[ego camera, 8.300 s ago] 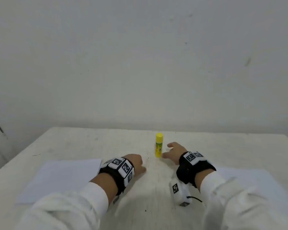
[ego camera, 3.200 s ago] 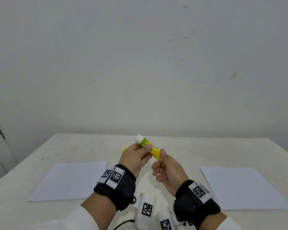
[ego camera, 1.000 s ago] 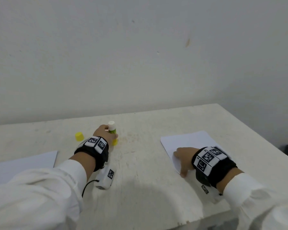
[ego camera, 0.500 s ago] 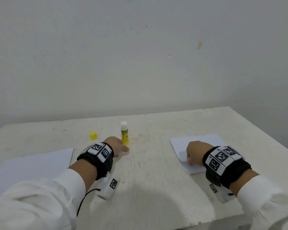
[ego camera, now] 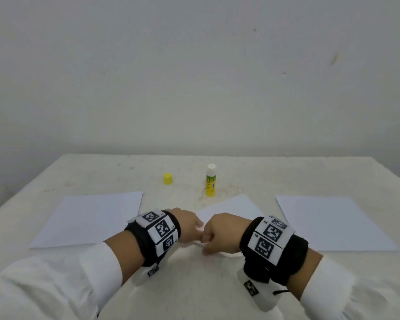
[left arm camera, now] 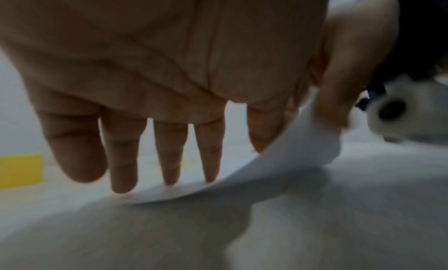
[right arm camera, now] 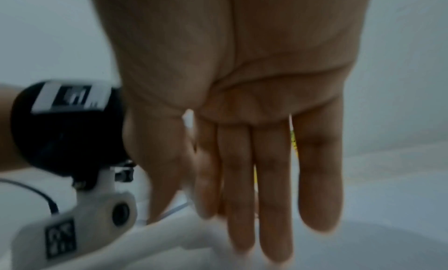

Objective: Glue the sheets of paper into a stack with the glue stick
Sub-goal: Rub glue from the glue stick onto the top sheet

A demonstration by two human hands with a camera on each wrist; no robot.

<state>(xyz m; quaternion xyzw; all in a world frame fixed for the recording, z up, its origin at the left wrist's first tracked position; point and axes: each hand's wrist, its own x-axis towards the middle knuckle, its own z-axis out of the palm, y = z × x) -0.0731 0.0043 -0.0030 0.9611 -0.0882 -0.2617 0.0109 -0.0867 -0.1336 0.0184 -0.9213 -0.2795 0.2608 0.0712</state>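
Note:
A white sheet of paper (ego camera: 231, 205) lies in the middle of the table, its near left corner lifted and curled (left arm camera: 278, 164). My right hand (ego camera: 208, 241) pinches that corner between thumb and index finger (right arm camera: 206, 178). Close against it, my left hand (ego camera: 194, 224) has straight fingers (left arm camera: 167, 159) whose tips touch the sheet. The uncapped glue stick (ego camera: 210, 180) stands upright behind the sheet, and its yellow cap (ego camera: 167, 178) sits to its left. More white paper lies at the left (ego camera: 88, 218) and at the right (ego camera: 328, 220).
The white table (ego camera: 310, 174) ends at a plain wall behind. White camera housings hang under both wrists (left arm camera: 392, 111) (right arm camera: 97, 216).
My right hand has brought a sheet from the right pile to the middle. My left hand has let go of the glue stick and moved to the sheet. The head view has swung back to the centre.

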